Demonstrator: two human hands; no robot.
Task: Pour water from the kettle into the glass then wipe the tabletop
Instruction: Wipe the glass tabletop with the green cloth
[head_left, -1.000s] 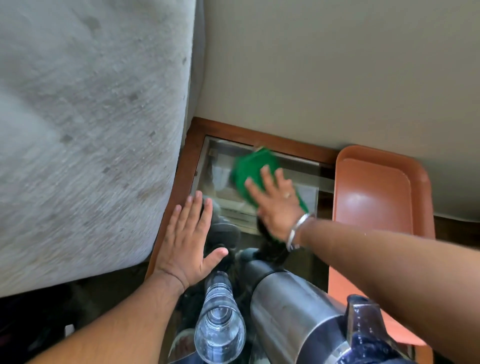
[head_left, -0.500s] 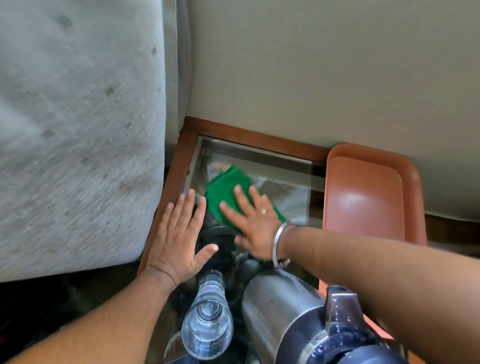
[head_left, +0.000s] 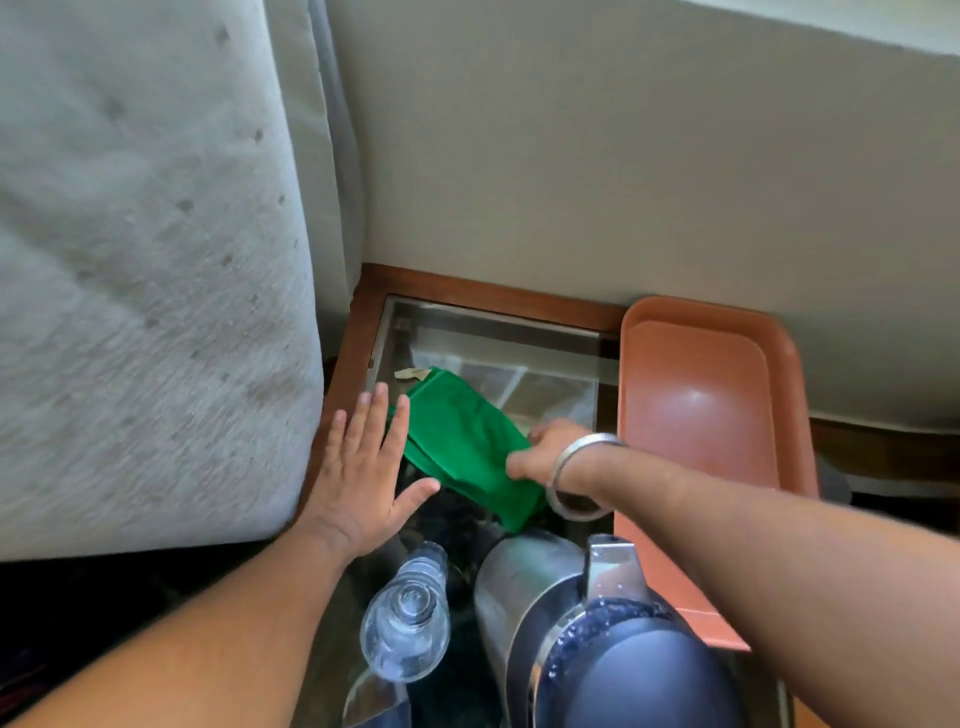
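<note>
In the head view, a glass-topped surface (head_left: 498, 338) with a wooden frame is seen from above, set in the corner between a grey upholstered cushion (head_left: 145, 260) on the left and a plain wall (head_left: 597, 156) behind. The left hand (head_left: 363, 467) is laid flat on the left edge of the surface, its fingers (head_left: 371, 415) spread and released, nothing being held. The right hand (head_left: 545, 452), with a metal bangle (head_left: 576, 478) at the wrist, is closed on the near right part of a green cloth (head_left: 457, 441); the fingers are curled into the fabric. The cloth is spread on the glass between the two hands, its left edge just beside the left hand's fingertips. A small tan scrap (head_left: 413, 373) is seen at the cloth's far corner. The glass (head_left: 408, 623), holding water, stands on the surface near the bottom of the view, with the steel kettle (head_left: 524, 592) and its dark lid just to the right of it. An orange tray (head_left: 701, 415) is placed along the right side of the surface.
</note>
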